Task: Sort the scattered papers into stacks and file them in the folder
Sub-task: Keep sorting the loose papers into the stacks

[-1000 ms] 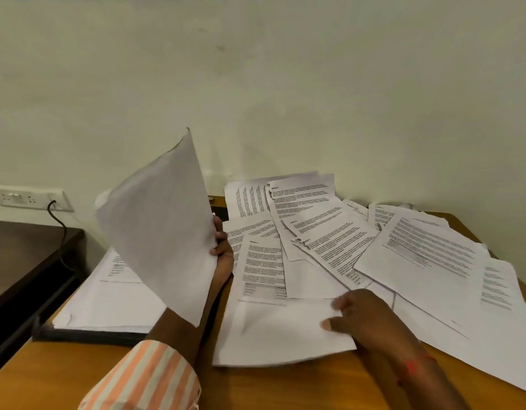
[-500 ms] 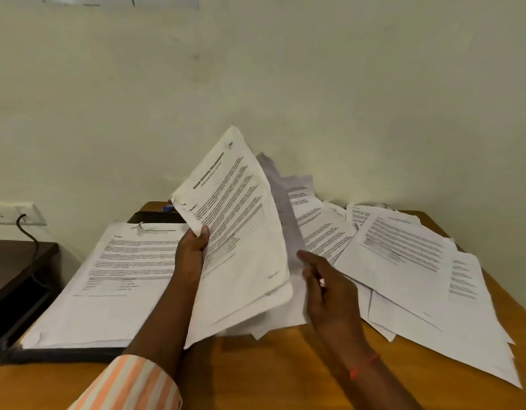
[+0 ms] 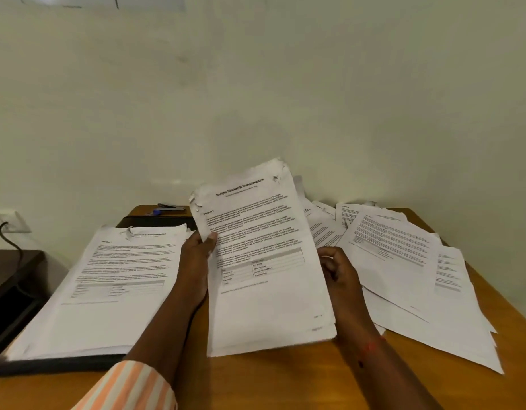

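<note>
Two hands hold one sheaf (image 3: 267, 261) of printed sheets above the middle of the desk (image 3: 285, 383). The left hand (image 3: 196, 261) grips its left edge, thumb on the printed face. The right hand (image 3: 341, 276) curls round its right edge. The sheaf stands tilted, print toward the camera. Its long axis runs from near to far, the title end up and leaning slightly right. Whether its lower edge touches the desk I cannot tell.

One stack (image 3: 108, 276) lies flat to the left on one dark folder (image 3: 49, 365), title end toward the wall and just beside the left hand. To the right lies one loose spread of papers (image 3: 403, 261); they overlap too much to count. They reach close to the desk's right edge.

Bare desk shows in front of the sheaf and along the near edge. One small dark object (image 3: 170, 207) lies at the back by the wall. Beyond the desk's left edge are one socket (image 3: 10, 221) with one cable (image 3: 7, 235).
</note>
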Demonstrator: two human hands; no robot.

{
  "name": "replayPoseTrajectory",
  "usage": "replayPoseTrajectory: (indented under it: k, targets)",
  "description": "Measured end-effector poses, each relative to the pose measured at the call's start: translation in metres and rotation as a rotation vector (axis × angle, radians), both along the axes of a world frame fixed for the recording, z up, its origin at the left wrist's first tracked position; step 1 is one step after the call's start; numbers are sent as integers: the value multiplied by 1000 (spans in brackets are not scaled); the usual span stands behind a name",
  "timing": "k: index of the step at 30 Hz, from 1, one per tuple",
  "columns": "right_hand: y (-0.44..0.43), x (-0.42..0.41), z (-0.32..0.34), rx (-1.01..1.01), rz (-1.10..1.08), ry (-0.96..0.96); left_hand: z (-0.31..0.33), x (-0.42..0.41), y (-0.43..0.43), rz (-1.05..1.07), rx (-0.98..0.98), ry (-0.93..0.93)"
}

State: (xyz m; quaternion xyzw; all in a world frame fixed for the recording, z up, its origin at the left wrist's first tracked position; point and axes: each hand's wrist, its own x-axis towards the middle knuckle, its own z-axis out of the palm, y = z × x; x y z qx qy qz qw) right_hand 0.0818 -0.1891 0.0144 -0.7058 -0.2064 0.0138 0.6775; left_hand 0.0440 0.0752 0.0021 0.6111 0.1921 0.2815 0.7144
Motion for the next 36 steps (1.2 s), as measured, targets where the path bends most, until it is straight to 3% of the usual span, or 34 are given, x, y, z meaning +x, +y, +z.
replayPoseTrajectory:
  k: [4,8,11,19,24,31,36]
  targets:
    - [-7,4,5,43,32,158,13,-3,-15,43,201,-67]
    - [-5,6,3,-19,31,-22,34,-10,-34,70,295,-218]
    - [-2,0,7,100,-44,-75,45,-16,-45,115,334,-311]
    - [-2,1,10,109,-117,-157,33,-22,-58,112,387,-264]
    - [-7,-7,22,251,-154,-136,46,-25,-71,210,484,-305]
    - [2,-5,12,45,-95,-71,24,-18,-81,168,620,-202]
    - [0,1,13,-116,-13,-16,7,-12,-77,145,521,-93]
